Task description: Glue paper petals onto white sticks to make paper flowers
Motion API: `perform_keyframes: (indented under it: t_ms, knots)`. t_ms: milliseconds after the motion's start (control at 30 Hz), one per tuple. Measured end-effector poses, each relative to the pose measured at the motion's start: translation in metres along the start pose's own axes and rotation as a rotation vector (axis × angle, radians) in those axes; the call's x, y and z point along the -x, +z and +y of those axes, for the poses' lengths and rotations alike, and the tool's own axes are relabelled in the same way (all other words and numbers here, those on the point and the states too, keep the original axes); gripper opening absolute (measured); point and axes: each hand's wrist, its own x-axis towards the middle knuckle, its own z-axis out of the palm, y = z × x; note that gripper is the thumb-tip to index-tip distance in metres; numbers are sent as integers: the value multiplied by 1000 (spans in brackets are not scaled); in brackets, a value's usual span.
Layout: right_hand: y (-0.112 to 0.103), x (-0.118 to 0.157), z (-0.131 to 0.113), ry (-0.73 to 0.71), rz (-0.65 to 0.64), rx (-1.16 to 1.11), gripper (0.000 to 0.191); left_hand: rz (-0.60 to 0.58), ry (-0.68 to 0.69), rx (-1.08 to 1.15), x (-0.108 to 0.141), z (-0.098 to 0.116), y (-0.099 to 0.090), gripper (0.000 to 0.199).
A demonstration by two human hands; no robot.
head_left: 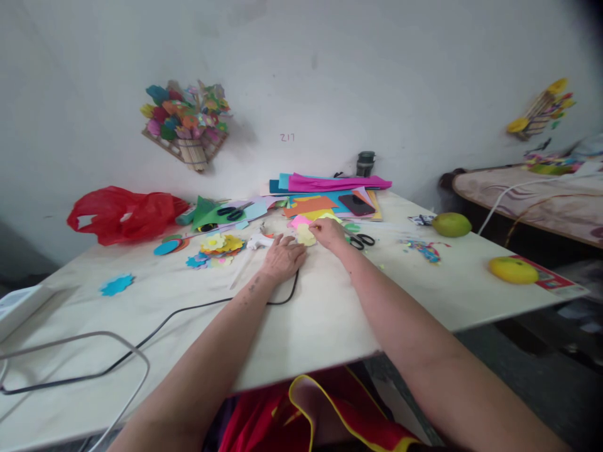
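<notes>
Near the middle of the table, my left hand (283, 256) lies palm down beside a white glue gun (260, 241), its fingers spread on the tabletop. My right hand (327, 232) is pinched at the edge of a pale yellow paper piece (306, 236); whatever is between its fingertips is too small to make out. A pink paper piece (299, 221) lies just behind the yellow one. Black-handled scissors (362, 241) rest to the right of my right hand. Left of my left hand is a pile of yellow, blue and pink paper flowers (221, 245).
Coloured sheets and a phone (356, 204) lie at the back of the table (320, 314). A red plastic bag (127, 215) is at the back left. A black cable (188, 308) crosses the left side. Two mangoes (451, 224) and paper scraps (426, 250) are on the right.
</notes>
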Motion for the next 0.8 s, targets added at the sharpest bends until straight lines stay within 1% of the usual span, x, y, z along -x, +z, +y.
perform_keyframes:
  t_ms: [67,133,167,233,300,367,400,467,533,600,700,767,800]
  knots:
    - [2,-3,3,72,19,-165,27,28,1,19,0,0,-1,34]
    - [3,-5,4,121,11,-361,25,78,-38,63,-1,-1,-4,34]
    - [2,-5,3,142,3,-465,24,107,-87,95,-2,-2,-5,34]
    - [0,-3,0,173,-13,-666,20,156,-249,189,-3,-4,-7,36]
    - [-3,0,-3,179,-39,-836,17,176,-445,385,-4,-5,-10,38]
    - [-6,3,-6,160,-73,-963,15,185,-608,688,-4,-5,-14,42]
    - [-6,4,-7,146,-90,-1008,16,188,-664,855,-4,-5,-15,45]
    - [-6,4,-6,112,-121,-1070,16,189,-731,1136,-3,-3,-18,52]
    - [-4,3,-5,71,-145,-1109,17,184,-777,1312,-3,-2,-19,59]
    - [-2,2,-4,26,-169,-1128,18,193,-829,1420,-3,-2,-19,62]
    - [0,2,-5,-17,-215,-1109,18,188,-917,1568,-4,-5,-16,60]
    - [0,3,-6,-52,-233,-1076,18,194,-935,1680,-5,-9,-14,55]
    - [1,3,-6,-70,-235,-1060,18,225,-922,1723,-5,-11,-13,49]
